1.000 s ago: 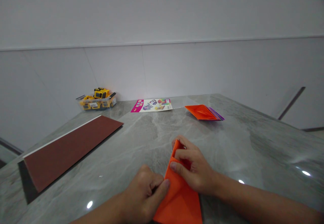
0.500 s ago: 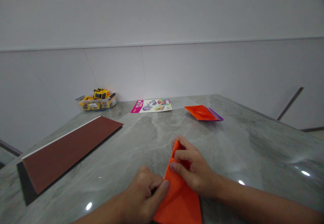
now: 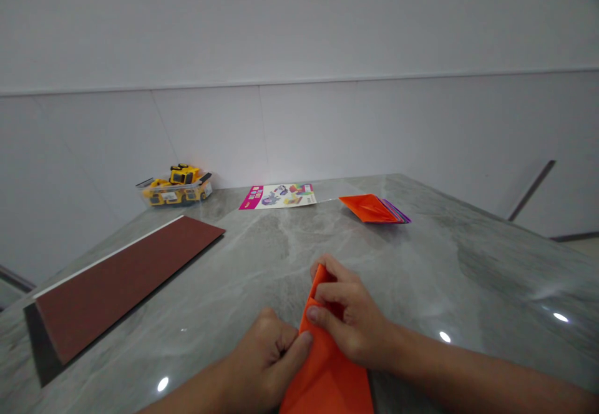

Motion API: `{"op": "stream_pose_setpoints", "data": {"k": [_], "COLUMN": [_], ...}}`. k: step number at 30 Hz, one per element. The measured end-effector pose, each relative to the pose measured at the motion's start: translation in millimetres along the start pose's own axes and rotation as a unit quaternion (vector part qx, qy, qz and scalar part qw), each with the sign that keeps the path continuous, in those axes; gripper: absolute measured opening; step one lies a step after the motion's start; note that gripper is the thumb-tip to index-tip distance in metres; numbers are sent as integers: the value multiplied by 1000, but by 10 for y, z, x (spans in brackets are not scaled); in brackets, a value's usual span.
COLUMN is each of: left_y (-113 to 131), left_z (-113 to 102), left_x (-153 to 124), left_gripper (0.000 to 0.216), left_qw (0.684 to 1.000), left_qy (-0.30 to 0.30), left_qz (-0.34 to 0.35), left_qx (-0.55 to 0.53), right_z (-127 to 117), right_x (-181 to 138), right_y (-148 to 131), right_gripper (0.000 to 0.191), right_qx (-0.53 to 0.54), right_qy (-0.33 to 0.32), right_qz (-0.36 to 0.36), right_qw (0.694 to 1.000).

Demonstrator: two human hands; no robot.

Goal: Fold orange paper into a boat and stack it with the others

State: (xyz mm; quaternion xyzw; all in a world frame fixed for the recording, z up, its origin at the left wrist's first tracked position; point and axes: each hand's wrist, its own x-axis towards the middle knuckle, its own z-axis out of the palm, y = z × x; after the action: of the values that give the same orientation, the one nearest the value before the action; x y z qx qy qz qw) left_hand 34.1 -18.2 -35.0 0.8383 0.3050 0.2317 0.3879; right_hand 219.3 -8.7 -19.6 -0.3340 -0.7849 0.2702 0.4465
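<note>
A folded sheet of orange paper (image 3: 334, 379) is between my hands at the bottom centre, its lower end cut off by the picture's edge. My left hand (image 3: 274, 354) pinches the paper's left edge, thumb on top and fingers curled behind. Higher up, my right hand (image 3: 349, 314) grips the narrow upper part, its thumb pressed on the front and its index finger tucked in at an opening between the layers. The far fingertips curl round the top corner. What the fingers do behind the paper is hidden.
On the grey marbled table (image 3: 262, 264) lies a reddish-brown board (image 3: 135, 283) at left. Behind it stands a clear plastic box (image 3: 175, 192) with yellow toy vehicles. A printed booklet (image 3: 281, 196) lies near the wall, and a stack of coloured paper (image 3: 372, 208) right of it.
My right hand and the top of the orange paper have shifted slightly left and down. Both hands keep their grip. The whole view has moved a little.
</note>
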Motion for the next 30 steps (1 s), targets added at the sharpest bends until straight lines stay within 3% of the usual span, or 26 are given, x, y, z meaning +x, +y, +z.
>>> {"op": "stream_pose_setpoints", "data": {"k": [7, 16, 19, 25, 28, 30], "left_y": [49, 144, 160, 116, 63, 32], "left_z": [-10, -82, -71, -55, -69, -75], "left_x": [6, 31, 31, 13, 4, 8], "left_gripper": [52, 44, 43, 48, 49, 48], "left_qw": [999, 991, 990, 995, 999, 997], "left_qy": [-34, -121, -111, -81, -24, 46], "left_qz": [-4, 32, 41, 39, 44, 48], "left_qx": [-5, 52, 80, 37, 19, 31], "right_z": [42, 5, -10, -3, -26, -40], "right_x": [-33, -35, -32, -50, -41, -37], "right_y": [-40, -77, -98, -84, -77, -68], "right_gripper": [26, 31, 30, 30, 11, 26], "right_qx": [6, -5, -6, -31, -92, -118], "right_qy": [-13, -47, -57, -38, 48, 121], "right_qz": [1, 8, 6, -15, -33, -42], "right_qw": [1000, 999, 998, 999, 994, 985]}}
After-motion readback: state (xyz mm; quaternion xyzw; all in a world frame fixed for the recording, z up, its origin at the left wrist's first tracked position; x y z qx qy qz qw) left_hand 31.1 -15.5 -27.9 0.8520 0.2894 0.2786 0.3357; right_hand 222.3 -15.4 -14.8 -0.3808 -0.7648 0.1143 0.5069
